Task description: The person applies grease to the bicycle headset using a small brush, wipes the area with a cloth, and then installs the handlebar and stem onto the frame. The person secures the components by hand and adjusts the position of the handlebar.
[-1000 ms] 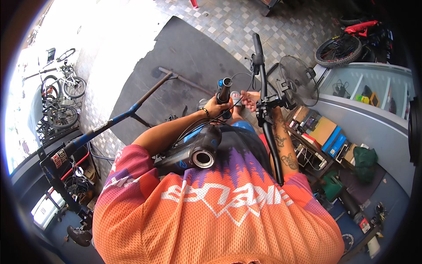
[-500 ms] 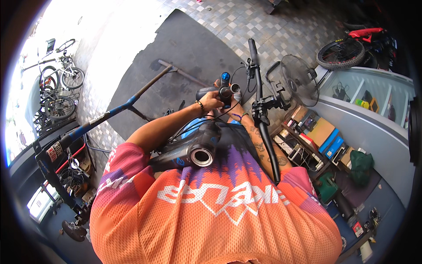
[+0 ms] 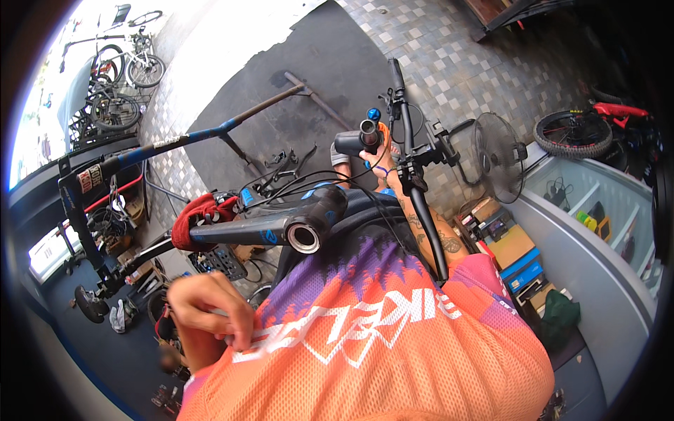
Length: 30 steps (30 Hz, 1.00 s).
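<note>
My right hand (image 3: 381, 158) grips a black bicycle suspension fork (image 3: 349, 144) at its upper end. The open end of its steerer tube (image 3: 368, 128) faces up, with a blue cap (image 3: 373, 114) beside it. My left hand (image 3: 210, 309) is near my chest at lower left, fingers curled together. Whatever it may pinch is too small to make out. Between my hands lies the dark bicycle frame (image 3: 253, 233), its head tube (image 3: 304, 237) open and without a fork. A black handlebar (image 3: 414, 184) with cables hangs next to my right forearm.
A blue and rusty work stand (image 3: 179, 139) spans the left, with a red cloth (image 3: 188, 223) around the frame's tube. At right are a standing fan (image 3: 495, 158), a glass display case (image 3: 597, 203) and stacked boxes (image 3: 516, 245). Other bicycles (image 3: 123, 77) stand far left.
My left hand has left the fork and come back toward my chest, its fingers curled. My right hand still holds the fork. The view has shifted, uncovering the red cloth and more of the frame.
</note>
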{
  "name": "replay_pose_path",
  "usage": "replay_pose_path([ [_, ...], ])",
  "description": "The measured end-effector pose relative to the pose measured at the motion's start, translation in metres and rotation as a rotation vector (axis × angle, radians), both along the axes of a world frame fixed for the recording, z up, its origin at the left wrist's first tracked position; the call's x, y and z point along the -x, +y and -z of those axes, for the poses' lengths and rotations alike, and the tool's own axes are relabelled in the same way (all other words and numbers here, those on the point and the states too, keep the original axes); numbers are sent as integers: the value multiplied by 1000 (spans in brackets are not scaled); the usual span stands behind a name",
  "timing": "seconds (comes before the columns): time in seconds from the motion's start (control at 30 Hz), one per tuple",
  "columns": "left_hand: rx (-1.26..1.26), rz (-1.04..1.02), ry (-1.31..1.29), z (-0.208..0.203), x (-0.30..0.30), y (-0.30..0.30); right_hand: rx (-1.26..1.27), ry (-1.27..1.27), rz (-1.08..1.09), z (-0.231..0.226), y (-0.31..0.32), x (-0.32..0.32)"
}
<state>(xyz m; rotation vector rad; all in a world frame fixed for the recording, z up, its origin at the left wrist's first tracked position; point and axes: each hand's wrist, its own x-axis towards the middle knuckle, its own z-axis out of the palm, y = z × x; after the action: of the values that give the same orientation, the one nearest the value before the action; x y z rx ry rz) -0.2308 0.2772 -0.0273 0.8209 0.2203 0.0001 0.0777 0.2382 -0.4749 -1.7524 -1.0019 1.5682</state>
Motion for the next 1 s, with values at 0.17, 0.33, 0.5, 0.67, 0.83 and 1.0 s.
replay_pose_path([
  [0.17,237,-595,1135,167,57,-175,-40,-16,-80,7,4,-2],
  [0.33,-736,-825,868,376,-41,-171,-46,10,-161,7,-3,-11],
  [0.5,264,-1043,577,459,-157,-98,25,123,-265,-3,-14,-21],
  [0.67,290,-1025,661,448,-169,-84,136,294,-302,4,-16,-26],
  [0.83,283,-1189,588,428,-172,-83,289,611,-375,-1,-11,-50],
  [1.0,331,-1241,508,432,-157,-100,365,1029,-506,-50,-1,-95],
])
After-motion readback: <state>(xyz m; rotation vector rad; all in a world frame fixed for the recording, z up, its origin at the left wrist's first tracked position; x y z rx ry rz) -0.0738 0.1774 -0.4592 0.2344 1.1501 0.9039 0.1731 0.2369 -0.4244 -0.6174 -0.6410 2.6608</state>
